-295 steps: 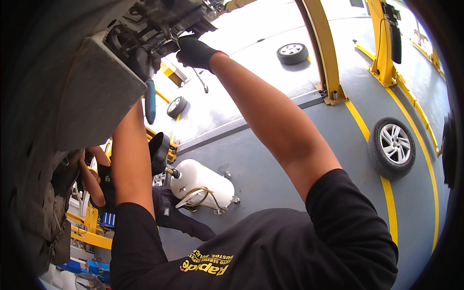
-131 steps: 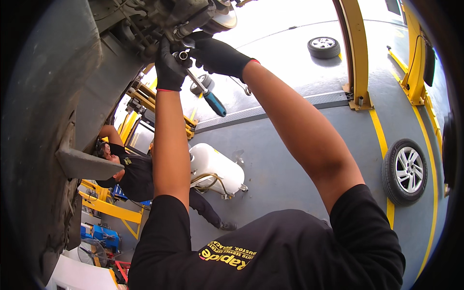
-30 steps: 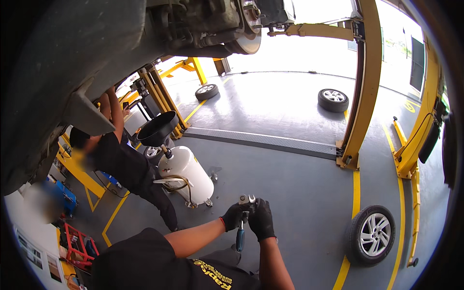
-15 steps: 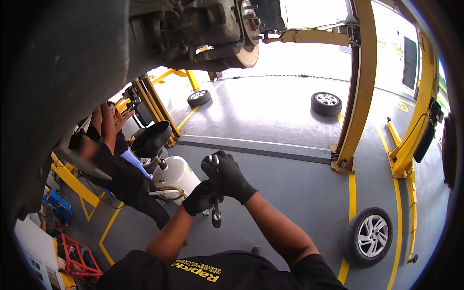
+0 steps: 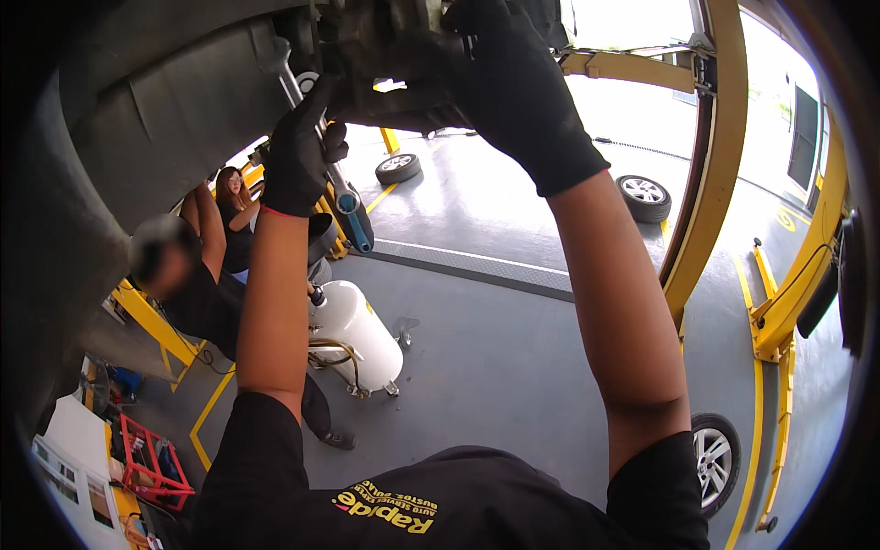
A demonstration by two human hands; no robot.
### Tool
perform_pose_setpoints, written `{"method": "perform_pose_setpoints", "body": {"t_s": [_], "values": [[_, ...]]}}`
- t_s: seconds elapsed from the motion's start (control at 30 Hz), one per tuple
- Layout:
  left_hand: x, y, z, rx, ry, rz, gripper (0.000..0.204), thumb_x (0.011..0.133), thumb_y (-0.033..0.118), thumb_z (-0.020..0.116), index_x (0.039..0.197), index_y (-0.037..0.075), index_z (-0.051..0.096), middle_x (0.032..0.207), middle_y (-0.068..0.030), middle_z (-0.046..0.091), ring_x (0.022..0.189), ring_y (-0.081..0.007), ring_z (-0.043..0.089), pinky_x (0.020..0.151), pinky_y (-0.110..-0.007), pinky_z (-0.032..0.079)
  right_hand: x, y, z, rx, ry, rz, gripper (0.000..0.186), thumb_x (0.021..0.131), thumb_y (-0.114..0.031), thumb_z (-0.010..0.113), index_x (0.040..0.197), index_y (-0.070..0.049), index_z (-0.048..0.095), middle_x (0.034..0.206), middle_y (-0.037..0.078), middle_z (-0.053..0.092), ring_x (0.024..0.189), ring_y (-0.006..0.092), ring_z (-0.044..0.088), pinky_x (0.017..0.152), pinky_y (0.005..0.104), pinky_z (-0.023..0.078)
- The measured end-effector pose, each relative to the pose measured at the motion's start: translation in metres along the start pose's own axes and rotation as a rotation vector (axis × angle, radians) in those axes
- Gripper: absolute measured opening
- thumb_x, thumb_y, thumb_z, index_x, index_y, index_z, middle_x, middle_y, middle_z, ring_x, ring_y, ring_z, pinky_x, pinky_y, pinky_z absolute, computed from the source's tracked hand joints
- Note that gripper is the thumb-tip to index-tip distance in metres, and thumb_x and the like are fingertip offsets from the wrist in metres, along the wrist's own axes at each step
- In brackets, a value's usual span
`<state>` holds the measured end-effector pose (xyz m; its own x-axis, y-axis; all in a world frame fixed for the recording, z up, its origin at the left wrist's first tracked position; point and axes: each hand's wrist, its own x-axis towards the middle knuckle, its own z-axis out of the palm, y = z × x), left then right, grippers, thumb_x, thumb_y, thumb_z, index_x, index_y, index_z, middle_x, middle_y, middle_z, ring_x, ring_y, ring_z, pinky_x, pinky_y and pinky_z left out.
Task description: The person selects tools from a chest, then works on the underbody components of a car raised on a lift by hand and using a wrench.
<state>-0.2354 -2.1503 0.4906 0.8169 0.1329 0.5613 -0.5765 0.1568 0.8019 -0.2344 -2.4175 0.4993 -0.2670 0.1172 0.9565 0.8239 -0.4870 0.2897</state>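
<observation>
Both my hands wear black gloves and are raised under the lifted car. My left hand is closed around metal wrenches. An open-ended wrench head sticks out above the fist, with a ring-shaped end beside it. Below the fist hangs a round metal tool head with a blue handle part. My right hand reaches up to the dark suspension and brake parts. Its fingers are lost in the dark there, so their grip does not show.
A white wheeled tank stands below, near a person in black with raised arms. Another person is behind. Wheels lie on the floor. A yellow lift post rises at the right, and a red frame is at lower left.
Both hands have risen from in front of my chest to the car's underside and moved apart. The wrenches have gone up in my left hand. My view has shifted slightly.
</observation>
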Motion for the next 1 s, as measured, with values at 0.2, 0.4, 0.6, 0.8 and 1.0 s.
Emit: {"method": "perform_pose_setpoints", "body": {"t_s": [0.2, 0.4, 0.6, 0.8, 1.0], "values": [[0.007, 0.011, 0.022, 0.218, -0.181, -0.109, 0.02, 0.099, 0.033, 0.058, 0.091, 0.015, 0.055, 0.064, 0.0026, 0.045, 0.047, -0.005, 0.035, 0.046, -0.02, 0.026, 0.007, 0.02, 0.032, -0.314, 0.07, -0.149, 0.027, 0.082, -0.023, 0.063, 0.102, -0.004, 0.061, 0.086, 0.015, 0.06, 0.084, 0.0319, 0.059, 0.076, 0.0428, 0.047], [0.001, 0.04, 0.002, 0.254, -0.214, -0.099, 0.023, 0.098, 0.038, 0.058, 0.093, 0.015, 0.059, 0.068, 0.0012, 0.055, 0.045, -0.0071, 0.042, 0.043, -0.022, 0.03, 0.023, 0.004, 0.014, -0.057, -0.006, -0.199, 0.023, 0.08, -0.04, 0.068, 0.096, -0.023, 0.067, 0.087, 0.015, 0.063, 0.07, 0.034, 0.063, 0.068, 0.0446, 0.053], [-0.018, 0.059, 0.047, 0.307, -0.013, -0.011, 0.025, 0.102, 0.035, 0.05, 0.106, 0.013, 0.061, 0.074, 0.0012, 0.055, 0.046, -0.002, 0.035, 0.04, -0.019, 0.026, 0.015, 0.062, 0.011, -0.45, -0.07, -0.417, 0.031, 0.08, -0.029, 0.065, 0.107, -0.013, 0.068, 0.105, 0.011, 0.065, 0.1, 0.0274, 0.06, 0.093, 0.0397, 0.046], [-0.017, 0.098, 0.017, -0.18, -0.329, -0.124, 0.029, 0.1, 0.038, 0.054, 0.097, 0.01, 0.058, 0.077, -0.0033, 0.059, 0.044, -0.0014, 0.036, 0.039, -0.018, 0.028, 0.013, 0.009, 0.003, -0.5, -0.278, -0.165, 0.032, 0.091, -0.038, 0.056, 0.113, -0.017, 0.066, 0.091, 0.013, 0.069, 0.089, 0.037, 0.064, 0.077, 0.0464, 0.049], [-0.005, 0.072, -0.012, -0.386, -0.474, -0.025, 0.032, 0.094, 0.038, 0.066, 0.107, 0.008, 0.064, 0.092, -0.0045, 0.068, 0.076, -0.0161, 0.068, 0.057, -0.027, 0.049, 0.042, 0.004, -0.002, -0.633, -0.2, -0.241, 0.053, 0.089, -0.043, 0.058, 0.119, 0.001, 0.057, 0.088, 0.016, 0.066, 0.082, 0.0343, 0.067, 0.064, 0.0415, 0.05]]}}
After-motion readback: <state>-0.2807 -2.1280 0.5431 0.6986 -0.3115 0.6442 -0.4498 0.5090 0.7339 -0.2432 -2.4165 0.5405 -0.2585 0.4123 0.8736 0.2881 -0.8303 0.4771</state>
